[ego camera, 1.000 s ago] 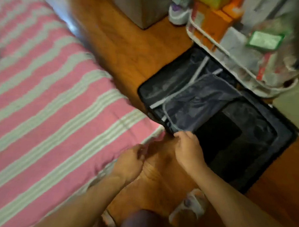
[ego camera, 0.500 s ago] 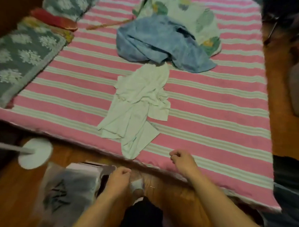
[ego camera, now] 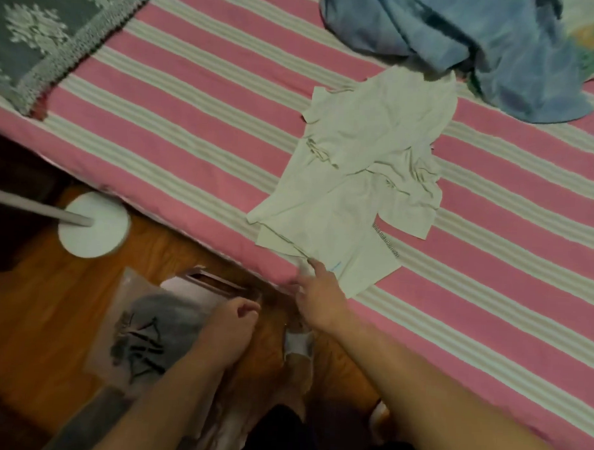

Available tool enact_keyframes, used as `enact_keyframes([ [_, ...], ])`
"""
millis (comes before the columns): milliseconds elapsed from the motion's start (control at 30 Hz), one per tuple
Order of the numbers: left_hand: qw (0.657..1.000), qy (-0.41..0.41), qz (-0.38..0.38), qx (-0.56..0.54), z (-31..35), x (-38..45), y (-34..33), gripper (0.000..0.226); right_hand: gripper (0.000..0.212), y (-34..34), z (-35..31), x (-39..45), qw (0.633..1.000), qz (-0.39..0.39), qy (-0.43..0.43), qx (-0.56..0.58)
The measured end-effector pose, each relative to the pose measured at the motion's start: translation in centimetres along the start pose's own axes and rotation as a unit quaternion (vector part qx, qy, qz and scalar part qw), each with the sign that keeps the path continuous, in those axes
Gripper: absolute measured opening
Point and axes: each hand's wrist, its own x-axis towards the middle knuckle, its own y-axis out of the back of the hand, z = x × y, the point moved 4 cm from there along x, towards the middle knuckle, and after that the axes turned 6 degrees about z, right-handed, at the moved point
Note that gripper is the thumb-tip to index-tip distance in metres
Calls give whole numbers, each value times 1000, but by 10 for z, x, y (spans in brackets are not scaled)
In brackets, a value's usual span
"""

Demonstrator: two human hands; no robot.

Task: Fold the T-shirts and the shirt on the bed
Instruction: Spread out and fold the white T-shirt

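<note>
Currently, scene: a pink-striped bed (ego camera: 177,124) is seen from above.
White T-shirt (ego camera: 359,180): laid crumpled near the bed's near edge.
Blue shirt (ego camera: 494,46): heaped just beyond it, touching its far end.
Right hand (ego camera: 319,300): index finger is stretched to the T-shirt's near hem; a pinch cannot be told.
Left hand (ego camera: 231,327): curled into a fist over the floor, nothing held.
Floor: a white lamp base (ego camera: 95,224) is stood beside the bed.

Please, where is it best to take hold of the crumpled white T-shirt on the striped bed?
Probably at the near hem corner of the crumpled white T-shirt, coming from the bed's near edge: that corner lies flat and free beside the right hand, while the far end touches the blue shirt.
</note>
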Motion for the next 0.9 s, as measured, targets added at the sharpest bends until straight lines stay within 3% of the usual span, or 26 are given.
enact_keyframes([
  [67, 1000, 14, 14, -17, -10, 12, 4, 15, 35, -11, -7, 48, 994, 1, 37, -99],
  [167, 997, 30, 25, -66, -18, 20, 8, 18, 48, -15, 9, 96, 990, -14, -18, -138],
  [233, 995, 51, 22, -81, -23, 21, 9, 18, 52, -8, 15, 105, 994, 4, -31, -101],
  [333, 993, 60, 17, -104, -20, 14, 11, 19, 29, 26, 11, 94, 989, 93, -72, 85],
  [467, 992, 23, 6, -125, 25, -8, 18, 20, 33, 115, 19, 39, 890, 221, -175, 358],
  [633, 984, -91, -32, -149, 127, -53, 10, 21, 35, 263, 50, -91, 770, 444, -198, 413],
  [767, 953, -261, -104, -116, 234, -122, -30, 20, 28, 353, 70, -213, 709, 516, -149, 457],
  [900, 871, -377, -300, -97, 320, -229, -103, 76, 26, 388, 75, -307, 670, 508, -66, 538],
])
